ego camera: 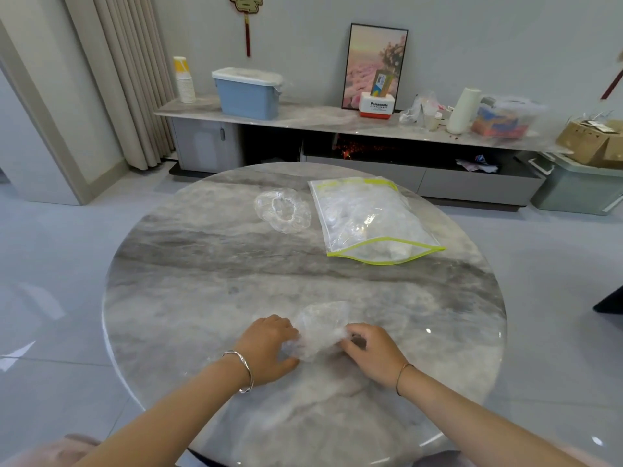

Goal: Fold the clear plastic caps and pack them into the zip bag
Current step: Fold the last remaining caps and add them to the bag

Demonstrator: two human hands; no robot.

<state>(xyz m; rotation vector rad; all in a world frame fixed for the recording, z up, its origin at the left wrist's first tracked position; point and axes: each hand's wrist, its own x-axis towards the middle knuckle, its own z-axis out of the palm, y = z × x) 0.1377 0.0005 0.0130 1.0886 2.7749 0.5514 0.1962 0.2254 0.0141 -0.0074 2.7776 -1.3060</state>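
Cap [320,326] in work: low on the near side of the table [188,264], partly gathered, held between both hands. Left hand [269,348] — fingers curled onto the cap's left edge, gripping it. Right hand [371,352] — fingers bent, pinching the right edge. Fold judged under way, not finished.

Second cap [283,210] at the far side, unfolded and loose, just left of the bag and apart from it. Bag [367,220] flat beyond centre, mouth gaping toward the near side, already holding clear plastic; count not readable.

Risks, by judgement:
- Thin, springy film: likely to unfold on release unless pressed flat or kept pinched on the way to the bag.
- Glossy tabletop: cap liable to slide rather than crease.
- Bag unheld and well apart from the hands: liable to skid, or to close its mouth, under a one-handed push, spilling what is inside.
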